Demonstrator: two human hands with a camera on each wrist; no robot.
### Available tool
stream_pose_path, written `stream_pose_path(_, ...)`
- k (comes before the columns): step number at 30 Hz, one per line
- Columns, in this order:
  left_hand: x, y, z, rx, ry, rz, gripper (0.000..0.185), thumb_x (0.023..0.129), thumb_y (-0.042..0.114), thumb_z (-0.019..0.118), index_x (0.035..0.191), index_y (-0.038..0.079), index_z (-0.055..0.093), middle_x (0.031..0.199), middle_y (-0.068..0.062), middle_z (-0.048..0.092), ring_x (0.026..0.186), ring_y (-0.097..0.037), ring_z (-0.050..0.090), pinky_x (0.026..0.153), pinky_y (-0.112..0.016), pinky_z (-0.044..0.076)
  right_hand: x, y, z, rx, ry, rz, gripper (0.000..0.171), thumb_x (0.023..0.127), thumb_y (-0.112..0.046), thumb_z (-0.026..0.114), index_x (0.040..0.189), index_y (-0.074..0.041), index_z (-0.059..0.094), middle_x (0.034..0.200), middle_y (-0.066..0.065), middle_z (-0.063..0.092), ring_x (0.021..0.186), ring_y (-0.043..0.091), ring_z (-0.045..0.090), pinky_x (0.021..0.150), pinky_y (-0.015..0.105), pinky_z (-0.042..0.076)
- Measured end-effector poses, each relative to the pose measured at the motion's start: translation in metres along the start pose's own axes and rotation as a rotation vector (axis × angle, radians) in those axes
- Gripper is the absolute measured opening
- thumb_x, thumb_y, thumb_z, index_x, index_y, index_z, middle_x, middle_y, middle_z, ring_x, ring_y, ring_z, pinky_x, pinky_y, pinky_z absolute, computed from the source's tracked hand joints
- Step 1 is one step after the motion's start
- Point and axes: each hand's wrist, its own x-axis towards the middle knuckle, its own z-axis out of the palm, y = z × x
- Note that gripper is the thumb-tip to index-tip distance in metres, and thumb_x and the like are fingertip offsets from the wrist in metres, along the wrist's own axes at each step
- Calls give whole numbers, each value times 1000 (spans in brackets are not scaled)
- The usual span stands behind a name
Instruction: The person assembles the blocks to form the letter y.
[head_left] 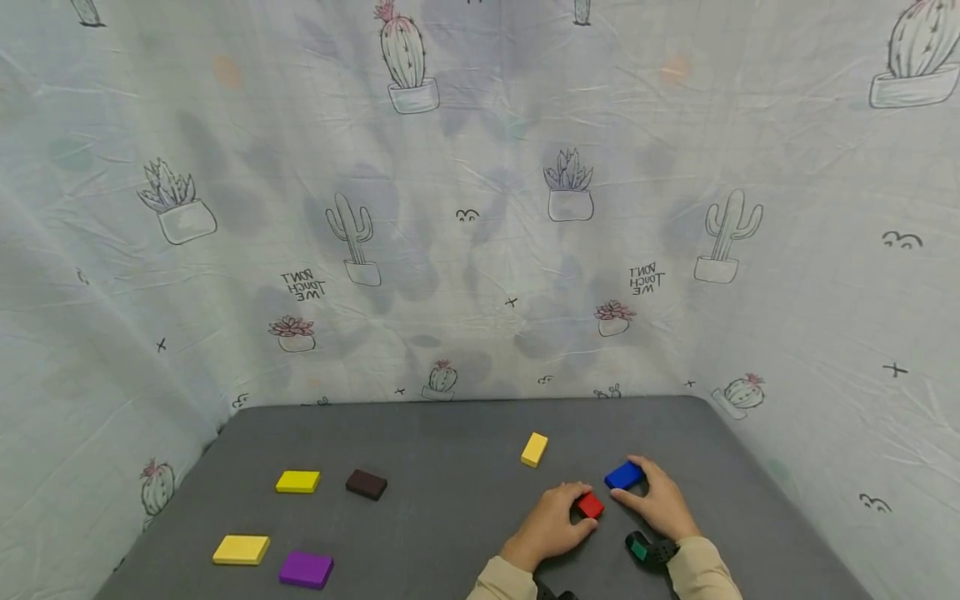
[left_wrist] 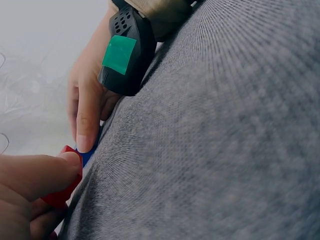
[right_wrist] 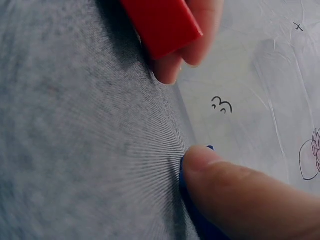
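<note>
Red block (head_left: 590, 505): right side of the bench (head_left: 450, 533), pinched in the grip of the left hand (head_left: 551, 523). Blue block (head_left: 624, 476): just beside it, pinched by the right hand (head_left: 663, 500). Outlying: one yellow block (head_left: 534, 449), farther back; dark brown block (head_left: 366, 484), purple block (head_left: 307, 570), well apart leftward.

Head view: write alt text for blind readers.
A person's left hand grips a red block, the right hand a blue block. Three yellow blocks, a brown block and a purple block share the gray table, before cactus-print fabric.
</note>
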Motion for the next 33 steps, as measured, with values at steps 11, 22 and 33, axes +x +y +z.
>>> stream_pose_path(11,-2,-1,0,-79,38,-23,46,86,25,70,128,10,59,123,-2,64,113,-12,59,94,-28,49,-2,-1,-1,38,9,-2,80,81,-46,71,139,2,41,139,33,40,125,50,41,99,63,36)
stream_pose_path(22,-1,-2,0,-172,65,-42,47,84,24,73,125,8,61,121,-2,64,113,-11,59,95,-28,49,-8,-5,-2,36,50,-35,77,80,-42,73,136,3,44,136,33,44,122,50,45,97,62,38)
stream_pose_path(33,-2,-3,-1,-195,81,-39,47,83,24,74,125,8,61,119,-1,65,112,-10,59,95,-28,49,-7,-4,-2,57,29,-10,78,81,-42,73,139,1,42,140,32,40,127,50,40,101,63,36)
